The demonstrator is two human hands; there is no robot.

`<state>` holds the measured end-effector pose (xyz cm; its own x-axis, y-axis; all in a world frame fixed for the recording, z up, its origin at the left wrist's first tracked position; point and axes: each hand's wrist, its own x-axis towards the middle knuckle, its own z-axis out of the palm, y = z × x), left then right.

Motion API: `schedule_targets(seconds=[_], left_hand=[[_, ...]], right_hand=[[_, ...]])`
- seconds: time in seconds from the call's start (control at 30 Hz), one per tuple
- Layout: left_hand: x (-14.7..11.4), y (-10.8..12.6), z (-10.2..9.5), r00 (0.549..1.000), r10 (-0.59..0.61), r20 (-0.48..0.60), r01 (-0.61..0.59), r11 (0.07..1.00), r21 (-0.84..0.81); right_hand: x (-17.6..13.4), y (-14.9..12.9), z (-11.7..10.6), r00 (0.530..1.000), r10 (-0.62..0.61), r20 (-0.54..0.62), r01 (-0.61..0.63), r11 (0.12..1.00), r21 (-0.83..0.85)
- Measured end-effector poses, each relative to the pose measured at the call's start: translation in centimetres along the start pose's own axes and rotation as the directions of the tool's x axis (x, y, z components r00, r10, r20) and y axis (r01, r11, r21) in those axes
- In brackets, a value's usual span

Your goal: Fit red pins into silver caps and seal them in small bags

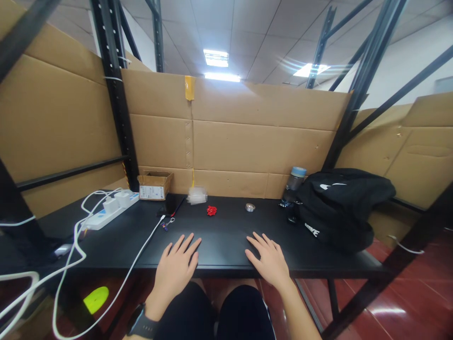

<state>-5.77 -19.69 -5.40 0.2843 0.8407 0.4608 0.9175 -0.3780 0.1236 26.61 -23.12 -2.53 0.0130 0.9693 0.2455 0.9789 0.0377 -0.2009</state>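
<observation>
My left hand (177, 265) lies flat near the front edge of the black tabletop (226, 236), fingers spread, nothing in it. Across from it, my right hand (269, 260) rests the same way, palm down and empty. Beyond the hands sit a small red object (211, 210), perhaps a bow or a heap of small pieces, and a small round silvery roll (250, 207). A clear plastic packet (197, 195) lies behind the red object. Left of these is a dark phone-like slab (173, 204) with a small keyring (168, 224) in front of it.
A white power strip (111, 210) with plugs and loose white cables (145, 248) occupies the left side. An open cardboard box (155, 185) stands behind. On the right are a bottle (293, 184) with a blue lid and a black bag (339, 208). Cardboard walls (240, 141) enclose the table.
</observation>
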Motion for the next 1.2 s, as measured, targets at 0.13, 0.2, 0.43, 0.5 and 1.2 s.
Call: schedule_targets(seconds=[0.13,0.2,0.43,0.5,1.2], left_hand=[[0.0,-0.1,0.1,1.0,0.003,-0.004,-0.003,1.0,-0.011],[0.0,-0.1,0.1,1.0,0.001,-0.013,-0.002,0.999,-0.032],[0.0,0.0,0.0,1.0,0.002,-0.016,-0.003,1.0,-0.028],[0.0,0.0,-0.1,1.0,0.005,-0.012,-0.006,1.0,-0.016],[20.8,-1.7,0.4,0.974,0.027,-0.227,-0.13,0.881,-0.455]], right_hand=[[0.0,0.0,0.0,1.0,-0.003,-0.005,0.003,1.0,0.009],[0.0,0.0,-0.1,1.0,-0.002,-0.002,0.002,1.0,0.014],[-0.1,-0.1,-0.2,1.0,0.012,0.01,-0.013,1.0,0.013],[0.0,-0.1,-0.1,1.0,0.011,0.005,-0.011,1.0,0.014],[19.0,4.1,-2.5,0.976,0.093,-0.196,-0.052,0.978,0.204]])
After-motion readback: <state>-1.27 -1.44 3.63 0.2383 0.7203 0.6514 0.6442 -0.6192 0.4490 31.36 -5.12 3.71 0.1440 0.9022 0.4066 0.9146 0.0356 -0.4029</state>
